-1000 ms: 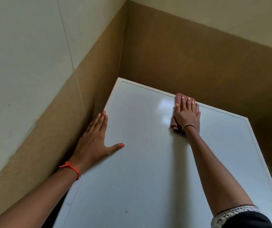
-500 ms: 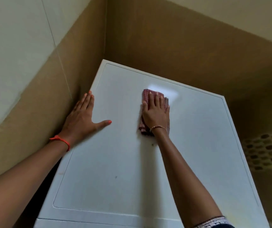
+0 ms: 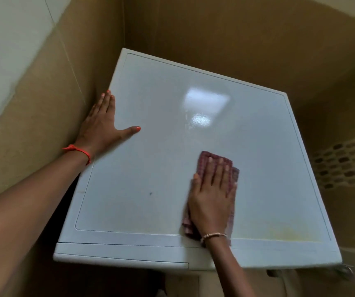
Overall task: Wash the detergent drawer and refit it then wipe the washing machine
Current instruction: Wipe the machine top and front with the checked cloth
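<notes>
The white washing machine top (image 3: 172, 116) fills the middle of the view, seen from above. My right hand (image 3: 213, 198) lies flat with straight fingers on a folded red checked cloth (image 3: 206, 159), pressing it onto the top near the front edge, right of centre. My left hand (image 3: 103, 123) rests flat on the top's left edge, fingers straight, thumb spread toward the middle. A small dark speck (image 3: 150, 193) sits on the surface in front of my left hand. The detergent drawer front (image 3: 120, 260) shows as a closed strip along the front left.
Tan tiled walls (image 3: 225, 35) close in on the machine at the left and back. A perforated pale basket (image 3: 348, 159) stands at the right beside the machine. A yellowish stain (image 3: 288, 230) marks the top's front right corner.
My right hand has slid the cloth from the back of the top toward the front edge. My left hand stays on the left edge. The view has tilted down, showing the machine's front.
</notes>
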The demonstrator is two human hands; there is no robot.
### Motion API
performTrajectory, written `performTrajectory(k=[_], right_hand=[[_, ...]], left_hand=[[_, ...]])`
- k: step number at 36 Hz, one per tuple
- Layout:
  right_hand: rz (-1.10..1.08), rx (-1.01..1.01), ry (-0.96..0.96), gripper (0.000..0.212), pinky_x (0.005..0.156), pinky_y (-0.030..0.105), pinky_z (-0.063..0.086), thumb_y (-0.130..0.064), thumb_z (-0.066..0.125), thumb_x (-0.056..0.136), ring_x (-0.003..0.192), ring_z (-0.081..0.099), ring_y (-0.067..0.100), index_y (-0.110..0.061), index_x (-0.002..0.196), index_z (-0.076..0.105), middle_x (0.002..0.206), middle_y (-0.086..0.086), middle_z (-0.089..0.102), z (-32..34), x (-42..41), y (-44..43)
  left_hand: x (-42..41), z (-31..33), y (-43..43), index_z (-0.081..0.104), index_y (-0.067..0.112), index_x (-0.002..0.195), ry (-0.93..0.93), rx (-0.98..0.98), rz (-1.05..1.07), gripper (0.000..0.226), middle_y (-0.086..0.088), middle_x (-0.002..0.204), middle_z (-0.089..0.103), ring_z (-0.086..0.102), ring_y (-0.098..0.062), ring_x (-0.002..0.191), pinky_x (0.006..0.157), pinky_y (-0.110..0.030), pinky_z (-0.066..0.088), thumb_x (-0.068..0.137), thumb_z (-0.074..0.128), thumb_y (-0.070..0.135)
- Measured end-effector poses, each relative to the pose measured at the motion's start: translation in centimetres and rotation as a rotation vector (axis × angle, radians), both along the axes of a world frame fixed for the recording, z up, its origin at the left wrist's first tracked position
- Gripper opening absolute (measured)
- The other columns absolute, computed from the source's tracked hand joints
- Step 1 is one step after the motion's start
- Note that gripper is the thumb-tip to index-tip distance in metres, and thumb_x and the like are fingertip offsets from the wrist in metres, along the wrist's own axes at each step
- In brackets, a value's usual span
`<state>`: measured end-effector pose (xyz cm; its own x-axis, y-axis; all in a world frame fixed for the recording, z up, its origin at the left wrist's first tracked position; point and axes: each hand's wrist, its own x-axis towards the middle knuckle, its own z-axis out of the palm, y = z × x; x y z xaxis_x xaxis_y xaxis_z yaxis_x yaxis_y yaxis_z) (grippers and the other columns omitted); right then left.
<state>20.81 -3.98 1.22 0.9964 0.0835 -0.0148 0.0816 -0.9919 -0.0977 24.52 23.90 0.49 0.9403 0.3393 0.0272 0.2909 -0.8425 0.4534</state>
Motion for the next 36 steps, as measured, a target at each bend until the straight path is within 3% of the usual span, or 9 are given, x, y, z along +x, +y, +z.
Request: performTrajectory(k=[2, 5, 10, 16, 22, 25, 29, 33, 36], right_hand=[[0.081, 0.019, 0.019, 0.057, 0.117, 0.041, -0.007, -0.043, 0.018, 0.099, 0.145, -0.011, 0.015, -0.026, 0.148, -0.005, 0.158, 0.000, -0.007, -0.1, 1.3, 1.0], [0.158, 0.078, 0.059, 0.056, 0.118, 0.040, -0.006, -0.042, 0.022, 0.099, 0.145, -0.010, 0.010, -0.030, 0.149, 0.000, 0.158, -0.004, -0.006, 0.3, 4.8, 0.6], [0.043, 0.103, 0.089, 0.054, 0.118, 0.042, -0.002, -0.041, 0.023, 0.100, 0.145, -0.007, 0.008, -0.031, 0.150, 0.004, 0.159, -0.006, -0.004, 0.9, 7.2, -4.8], [-0.004, 0.043, 0.100, 0.058, 0.118, 0.043, -0.001, -0.041, 0.022, 0.099, 0.144, -0.013, 0.010, -0.025, 0.149, -0.002, 0.158, -0.002, -0.010, 0.8, 0.1, -10.6], [0.116, 0.100, 0.077, 0.062, 0.114, 0.034, -0.020, -0.053, 0.002, 0.090, 0.141, -0.023, 0.009, -0.029, 0.146, -0.011, 0.154, -0.005, -0.021, 0.3, -7.4, -6.6], [0.222, 0.097, 0.084, 0.057, 0.114, 0.037, -0.018, -0.049, 0.011, 0.096, 0.141, -0.025, 0.010, -0.033, 0.144, -0.014, 0.154, -0.006, -0.022, -0.5, -7.3, -4.0], [0.232, 0.161, 0.113, 0.053, 0.107, 0.029, -0.028, -0.045, 0.018, 0.099, 0.143, -0.017, 0.006, -0.037, 0.145, -0.008, 0.149, -0.015, -0.021, -0.1, -4.1, -3.4], [0.246, 0.144, 0.129, 0.053, 0.113, 0.035, -0.019, -0.045, 0.018, 0.100, 0.142, -0.019, 0.005, -0.038, 0.142, -0.013, 0.148, -0.015, -0.024, 0.1, -3.3, -5.0], [0.287, 0.146, 0.103, 0.054, 0.115, 0.034, -0.015, -0.047, 0.019, 0.099, 0.139, -0.023, 0.002, -0.042, 0.140, -0.016, 0.150, -0.018, -0.024, -0.2, -5.1, -7.6]], left_hand=[[0.0, 0.0, 0.0, 0.000, 0.007, 0.150, -0.001, -0.006, -0.003, 0.109, -0.004, 0.159, -0.005, -0.005, -0.013, 0.146, 0.118, -0.033, 0.002, 0.074, 0.041, 0.074], [0.0, 0.1, -0.1, -0.001, 0.007, 0.150, 0.009, -0.012, -0.005, 0.109, -0.004, 0.159, -0.005, -0.006, -0.013, 0.146, 0.119, -0.034, 0.002, 0.074, 0.041, 0.074], [0.0, 0.1, 0.0, -0.001, 0.006, 0.149, 0.041, 0.002, -0.008, 0.111, -0.005, 0.159, -0.006, -0.006, -0.014, 0.146, 0.119, -0.036, 0.002, 0.073, 0.039, 0.076], [-0.6, 0.9, -0.9, 0.000, 0.004, 0.149, -0.025, 0.047, -0.029, 0.100, -0.007, 0.159, -0.004, -0.006, -0.016, 0.146, 0.119, -0.035, 0.003, 0.084, 0.050, 0.061], [-1.4, 2.2, -2.1, 0.000, 0.002, 0.149, -0.024, 0.060, -0.081, 0.093, -0.010, 0.159, -0.004, -0.005, -0.018, 0.146, 0.117, -0.034, 0.001, 0.088, 0.048, 0.054], [-2.3, 3.1, -4.6, 0.001, 0.004, 0.149, -0.009, -0.004, -0.084, 0.097, -0.010, 0.159, -0.003, -0.005, -0.018, 0.146, 0.117, -0.033, 0.001, 0.084, 0.041, 0.063], [-5.0, 3.6, -10.3, 0.003, 0.007, 0.150, 0.005, -0.093, -0.160, 0.098, -0.007, 0.159, -0.001, -0.003, -0.015, 0.146, 0.117, -0.031, 0.002, 0.081, 0.038, 0.066], [-8.0, 3.0, -15.9, 0.003, 0.008, 0.150, 0.019, -0.127, -0.242, 0.088, -0.005, 0.159, -0.002, -0.004, -0.012, 0.146, 0.118, -0.032, 0.001, 0.088, 0.042, 0.058], [-9.7, 2.4, -18.8, 0.002, 0.010, 0.150, 0.054, -0.130, -0.282, 0.092, -0.002, 0.159, -0.005, -0.008, -0.010, 0.145, 0.118, -0.033, -0.002, 0.084, 0.036, 0.065]])
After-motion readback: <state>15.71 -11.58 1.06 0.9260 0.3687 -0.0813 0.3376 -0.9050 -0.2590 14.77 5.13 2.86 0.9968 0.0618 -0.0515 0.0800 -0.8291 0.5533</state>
